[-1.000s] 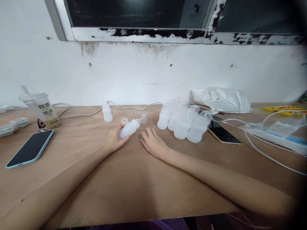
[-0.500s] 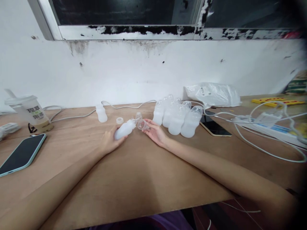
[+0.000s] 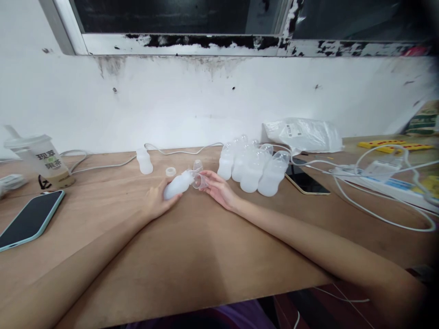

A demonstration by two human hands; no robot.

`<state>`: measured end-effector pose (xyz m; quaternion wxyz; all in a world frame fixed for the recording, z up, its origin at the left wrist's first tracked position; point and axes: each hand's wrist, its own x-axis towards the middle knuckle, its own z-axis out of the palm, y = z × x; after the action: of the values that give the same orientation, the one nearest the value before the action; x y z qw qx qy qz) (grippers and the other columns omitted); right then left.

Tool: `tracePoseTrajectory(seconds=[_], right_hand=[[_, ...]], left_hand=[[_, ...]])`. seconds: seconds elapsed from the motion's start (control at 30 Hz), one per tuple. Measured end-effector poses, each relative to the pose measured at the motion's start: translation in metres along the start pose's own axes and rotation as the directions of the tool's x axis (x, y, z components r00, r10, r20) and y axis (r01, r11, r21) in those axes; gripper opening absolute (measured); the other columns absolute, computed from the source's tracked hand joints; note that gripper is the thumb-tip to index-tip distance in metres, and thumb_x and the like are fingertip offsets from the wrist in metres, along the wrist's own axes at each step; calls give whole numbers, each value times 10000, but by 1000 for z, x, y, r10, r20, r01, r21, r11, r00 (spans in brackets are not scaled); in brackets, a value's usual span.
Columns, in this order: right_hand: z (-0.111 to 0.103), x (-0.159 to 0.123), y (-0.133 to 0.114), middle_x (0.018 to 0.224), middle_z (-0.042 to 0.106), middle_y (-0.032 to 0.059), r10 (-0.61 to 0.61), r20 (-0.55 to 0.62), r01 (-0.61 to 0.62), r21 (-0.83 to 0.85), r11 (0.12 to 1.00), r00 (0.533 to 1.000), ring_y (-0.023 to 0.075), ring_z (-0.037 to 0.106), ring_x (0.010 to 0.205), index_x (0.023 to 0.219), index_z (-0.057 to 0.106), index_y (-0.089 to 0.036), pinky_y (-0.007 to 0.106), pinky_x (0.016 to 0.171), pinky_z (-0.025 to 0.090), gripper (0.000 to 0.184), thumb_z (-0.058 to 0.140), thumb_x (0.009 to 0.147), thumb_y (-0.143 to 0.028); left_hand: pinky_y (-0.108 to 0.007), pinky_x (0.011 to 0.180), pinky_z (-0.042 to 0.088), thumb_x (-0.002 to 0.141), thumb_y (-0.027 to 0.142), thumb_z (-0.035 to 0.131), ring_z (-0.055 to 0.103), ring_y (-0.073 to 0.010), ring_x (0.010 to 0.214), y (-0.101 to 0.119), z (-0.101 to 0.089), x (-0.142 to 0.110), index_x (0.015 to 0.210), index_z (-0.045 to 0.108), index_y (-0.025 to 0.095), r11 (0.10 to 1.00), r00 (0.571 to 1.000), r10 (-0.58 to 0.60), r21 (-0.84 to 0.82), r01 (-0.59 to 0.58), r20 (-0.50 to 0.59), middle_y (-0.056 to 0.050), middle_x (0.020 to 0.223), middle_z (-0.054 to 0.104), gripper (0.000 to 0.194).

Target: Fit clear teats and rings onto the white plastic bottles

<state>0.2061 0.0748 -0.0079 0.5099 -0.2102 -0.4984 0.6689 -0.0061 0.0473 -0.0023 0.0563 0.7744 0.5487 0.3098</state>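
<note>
My left hand [image 3: 159,199] is closed around a milky white baby bottle [image 3: 176,186], which leans with its top towards the right. Between the fingers of my right hand [image 3: 219,189] is a clear dome cap [image 3: 199,181], its open end turned to the bottle's top and very near it. Whether the two touch I cannot tell. Just behind them stands another clear cap [image 3: 197,165] on the table. A white screw ring [image 3: 170,171] lies beyond the left hand. Further back on the left stands an uncapped bottle [image 3: 144,161].
Several capped bottles [image 3: 252,171] stand grouped right of my hands. Behind them lies a white plastic bag [image 3: 305,135]. A dark phone [image 3: 307,179], a power strip [image 3: 408,186] and looped cables are at right. A drink cup [image 3: 51,162] and another phone [image 3: 32,219] are at left.
My right hand has brought the clear cap slightly left, closer to the bottle's top. The left hand and its bottle have barely moved.
</note>
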Motion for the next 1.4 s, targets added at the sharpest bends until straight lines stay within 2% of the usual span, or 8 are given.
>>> tracePoseTrajectory(seconds=[0.13, 0.3, 0.57, 0.73, 0.8, 0.93, 1.0, 1.4], right_hand=[[1, 0, 1, 1006, 551, 22, -56, 25, 58, -76, 995, 998, 142, 535, 888, 896, 578, -226, 279, 735, 430, 176, 574, 720, -221], [1, -1, 3, 1028, 543, 20, -99, 27, 101, -85, 991, 995, 140, 523, 910, 920, 585, -232, 273, 744, 441, 202, 582, 719, -239], [1, -1, 4, 1048, 545, 23, -110, 21, 112, -117, 987, 994, 139, 513, 921, 935, 583, -236, 297, 780, 444, 232, 599, 705, -262], [-1, 0, 4, 1018, 544, 18, -127, 20, 128, -122, 984, 992, 123, 518, 880, 942, 582, -238, 275, 758, 441, 226, 586, 717, -256], [-2, 1, 5, 998, 545, 13, -140, 10, 140, -120, 983, 990, 117, 515, 873, 929, 583, -237, 258, 742, 440, 209, 582, 721, -249], [-2, 1, 4, 1018, 535, 11, -143, -10, 141, -113, 984, 990, 122, 512, 906, 919, 576, -240, 255, 744, 435, 197, 578, 722, -241], [-1, 1, 4, 1047, 529, 13, -140, -14, 137, -120, 983, 990, 131, 512, 928, 917, 572, -243, 264, 756, 435, 202, 585, 715, -245], [1, 0, 2, 1047, 550, 26, -173, -73, 162, -132, 978, 982, 150, 499, 985, 934, 562, -233, 306, 826, 423, 235, 590, 705, -277]], left_hand=[[-322, 717, 447, 713, 503, 469, 591, -220, 825, 4, -1, -1, 1122, 433, 215, 1000, 1000, 4, 25, -4, 22, -40, 964, 615, 502], [-300, 674, 452, 724, 507, 453, 600, -211, 788, 6, -1, -2, 1136, 425, 220, 998, 999, 21, 57, -22, 30, -41, 921, 623, 503], [-265, 601, 439, 715, 505, 467, 607, -205, 712, 3, 1, -3, 1137, 426, 198, 982, 999, 45, 182, -45, 3, -60, 860, 632, 524], [-275, 587, 438, 724, 526, 438, 611, -220, 697, 6, 1, -4, 1125, 428, 177, 963, 997, 63, 262, -71, 37, -79, 858, 631, 531], [-282, 583, 438, 722, 536, 434, 611, -226, 693, 7, 1, -5, 1099, 438, 173, 966, 998, 52, 250, -62, 44, -78, 856, 631, 523], [-279, 620, 443, 733, 515, 437, 609, -209, 737, 6, 2, -4, 1107, 417, 200, 990, 999, 21, 142, -16, -33, -51, 891, 627, 490], [-280, 633, 443, 730, 508, 447, 607, -208, 756, 5, 1, -4, 1115, 415, 209, 992, 999, 16, 123, -13, -29, -46, 903, 625, 489], [-289, 588, 439, 717, 496, 468, 609, -223, 718, 8, -1, -5, 1083, 448, 201, 989, 999, 25, 150, -21, -23, -50, 854, 630, 471]])
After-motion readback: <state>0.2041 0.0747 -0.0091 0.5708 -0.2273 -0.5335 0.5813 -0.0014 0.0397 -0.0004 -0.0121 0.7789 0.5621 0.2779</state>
